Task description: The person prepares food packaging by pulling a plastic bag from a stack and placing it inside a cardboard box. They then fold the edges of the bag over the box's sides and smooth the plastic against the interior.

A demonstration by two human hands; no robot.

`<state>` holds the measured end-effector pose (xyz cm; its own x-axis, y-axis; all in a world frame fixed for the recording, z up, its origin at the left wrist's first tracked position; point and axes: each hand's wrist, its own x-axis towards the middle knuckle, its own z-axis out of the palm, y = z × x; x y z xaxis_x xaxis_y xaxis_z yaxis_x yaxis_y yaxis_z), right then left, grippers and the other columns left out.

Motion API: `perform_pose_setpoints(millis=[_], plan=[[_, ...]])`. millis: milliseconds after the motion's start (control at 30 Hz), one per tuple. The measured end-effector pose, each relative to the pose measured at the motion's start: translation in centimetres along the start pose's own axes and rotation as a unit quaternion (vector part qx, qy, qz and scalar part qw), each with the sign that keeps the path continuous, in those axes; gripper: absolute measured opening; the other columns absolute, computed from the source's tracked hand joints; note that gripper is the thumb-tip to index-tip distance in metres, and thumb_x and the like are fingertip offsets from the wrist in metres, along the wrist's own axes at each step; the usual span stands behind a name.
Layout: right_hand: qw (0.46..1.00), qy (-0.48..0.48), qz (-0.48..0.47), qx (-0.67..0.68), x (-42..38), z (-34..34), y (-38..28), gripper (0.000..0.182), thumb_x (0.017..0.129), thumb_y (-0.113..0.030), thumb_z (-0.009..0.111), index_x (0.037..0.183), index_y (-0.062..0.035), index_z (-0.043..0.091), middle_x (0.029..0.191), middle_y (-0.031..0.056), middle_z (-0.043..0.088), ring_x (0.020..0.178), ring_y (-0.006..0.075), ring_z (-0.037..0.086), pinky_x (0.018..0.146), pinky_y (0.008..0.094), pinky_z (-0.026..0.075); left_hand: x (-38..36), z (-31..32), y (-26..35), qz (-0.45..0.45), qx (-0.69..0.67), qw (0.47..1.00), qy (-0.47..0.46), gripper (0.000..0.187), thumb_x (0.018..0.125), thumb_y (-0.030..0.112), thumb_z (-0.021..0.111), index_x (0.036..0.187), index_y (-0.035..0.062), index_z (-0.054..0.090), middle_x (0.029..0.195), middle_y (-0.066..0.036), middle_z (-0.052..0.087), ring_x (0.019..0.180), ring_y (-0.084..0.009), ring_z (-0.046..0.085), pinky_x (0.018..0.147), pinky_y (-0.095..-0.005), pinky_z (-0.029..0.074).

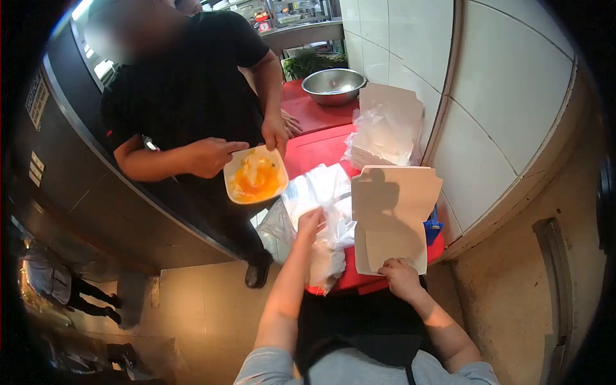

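An open cardboard takeaway box (388,221) stands in front of me, its lid raised and a shadow across it. My right hand (402,279) is closed on the box's near edge. To the left of the box, my left hand (310,224) reaches into white plastic bags (327,189), its fingers curled on the thin plastic. The bags lie crumpled on a red surface (317,145). Behind the open box stand more flat cardboard boxes (390,122), partly wrapped in clear plastic.
A co-worker (192,96) at the left holds a white bowl (256,174) of orange and yellow food, close to the bags. A steel bowl (333,86) sits at the back of the red surface. A tiled wall (487,109) borders the right side.
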<state>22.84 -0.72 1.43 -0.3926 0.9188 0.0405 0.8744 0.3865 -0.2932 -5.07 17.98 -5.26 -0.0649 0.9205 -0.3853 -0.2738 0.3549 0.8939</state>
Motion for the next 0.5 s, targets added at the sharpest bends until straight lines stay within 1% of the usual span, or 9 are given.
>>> perform_pose_setpoints(millis=[67, 100, 200, 233, 300, 333, 400, 467, 500], plan=[[1.0, -0.022, -0.003, -0.002, 0.2, -0.3, 0.1, 0.028, 0.074, -0.011, 0.061, 0.102, -0.0141, 0.065, 0.105, 0.0066, 0.059, 0.101, 0.0283, 0.055, 0.079, 0.0409, 0.049, 0.4, -0.9, -0.2, -0.013, -0.09, 0.996, 0.017, 0.013, 0.089, 0.023, 0.057, 0.085, 0.0129, 0.063, 0.074, 0.003, 0.06, 0.068, -0.0085, 0.057, 0.059, -0.0263, 0.046], [0.999, -0.033, -0.004, 0.002, 0.3, -1.0, -0.2, 0.031, 0.075, -0.013, 0.063, 0.105, -0.0134, 0.063, 0.106, 0.0077, 0.059, 0.102, 0.0293, 0.055, 0.08, 0.041, 0.049, 0.0, -1.1, -0.2, -0.002, -0.139, 0.99, 0.011, 0.013, 0.09, 0.019, 0.051, 0.084, 0.0117, 0.061, 0.075, 0.002, 0.06, 0.069, -0.0101, 0.058, 0.06, -0.0279, 0.048], [0.996, -0.041, -0.016, 0.081, 1.1, -2.1, -0.5, 0.038, 0.075, -0.021, 0.067, 0.111, -0.0111, 0.06, 0.105, 0.011, 0.059, 0.099, 0.0319, 0.056, 0.08, 0.0409, 0.049, -1.0, -2.1, -0.1, 0.056, -0.22, 0.973, -0.032, 0.013, 0.09, 0.017, 0.051, 0.084, 0.009, 0.058, 0.077, -0.001, 0.061, 0.069, -0.0119, 0.059, 0.06, -0.0277, 0.05], [0.992, -0.039, -0.02, 0.117, 1.6, -2.5, -0.6, 0.041, 0.075, -0.023, 0.069, 0.113, -0.0104, 0.059, 0.104, 0.0121, 0.059, 0.098, 0.0327, 0.057, 0.08, 0.0408, 0.049, -2.0, -2.3, 0.5, 0.061, -0.251, 0.966, -0.007, 0.012, 0.089, 0.015, 0.05, 0.083, 0.0079, 0.058, 0.078, -0.002, 0.062, 0.07, -0.013, 0.059, 0.064, -0.0299, 0.05], [0.984, 0.016, -0.07, 0.161, 2.7, -3.7, -1.6, 0.037, 0.077, -0.022, 0.067, 0.11, -0.0087, 0.059, 0.102, 0.0134, 0.059, 0.094, 0.0334, 0.058, 0.079, 0.0406, 0.048, -3.7, -2.6, 1.5, 0.072, -0.311, 0.947, 0.04, 0.01, 0.087, 0.01, 0.05, 0.082, 0.0056, 0.058, 0.08, -0.005, 0.063, 0.071, -0.0153, 0.06, 0.071, -0.0344, 0.051], [0.978, 0.043, -0.092, 0.183, 3.5, -4.2, -2.4, 0.035, 0.078, -0.022, 0.066, 0.109, -0.0079, 0.06, 0.101, 0.014, 0.059, 0.091, 0.0337, 0.058, 0.079, 0.0405, 0.048, -3.3, -3.6, 0.7, 0.104, -0.369, 0.923, 0.011, 0.01, 0.085, 0.01, 0.049, 0.083, 0.0047, 0.058, 0.081, -0.006, 0.063, 0.073, -0.017, 0.06, 0.075, -0.0377, 0.05], [0.969, 0.046, -0.107, 0.217, 5.5, -4.8, -3.8, 0.029, 0.078, -0.019, 0.065, 0.105, -0.0076, 0.061, 0.099, 0.0135, 0.06, 0.09, 0.0333, 0.059, 0.078, 0.0399, 0.049, -3.2, -6.2, -0.8, 0.166, -0.478, 0.861, -0.049, 0.012, 0.081, 0.01, 0.049, 0.083, 0.003, 0.059, 0.082, -0.008, 0.063, 0.077, -0.0205, 0.06, 0.083, -0.0444, 0.047], [0.963, 0.048, -0.13, 0.232, 7.7, -4.7, -5.1, 0.024, 0.079, -0.017, 0.063, 0.102, -0.0074, 0.062, 0.098, 0.0128, 0.06, 0.089, 0.0331, 0.059, 0.077, 0.0395, 0.049, -4.5, -7.5, -0.6, 0.145, -0.543, 0.827, 0.021, 0.016, 0.075, 0.019, 0.051, 0.073, 0.0046, 0.058, 0.084, -0.008, 0.061, 0.079, -0.023, 0.057, 0.091, -0.0507, 0.041], [0.961, 0.048, -0.146, 0.229, 9.1, -4.0, -5.6, 0.022, 0.079, -0.015, 0.062, 0.1, -0.0073, 0.063, 0.098, 0.0123, 0.06, 0.088, 0.0331, 0.059, 0.077, 0.0395, 0.049, -5.4, -8.5, -0.9, 0.146, -0.597, 0.788, -0.037, 0.024, 0.075, 0.028, 0.05, 0.078, 0.0048, 0.057, 0.079, -0.007, 0.059, 0.079, -0.0222, 0.057, 0.09, -0.0484, 0.041]])
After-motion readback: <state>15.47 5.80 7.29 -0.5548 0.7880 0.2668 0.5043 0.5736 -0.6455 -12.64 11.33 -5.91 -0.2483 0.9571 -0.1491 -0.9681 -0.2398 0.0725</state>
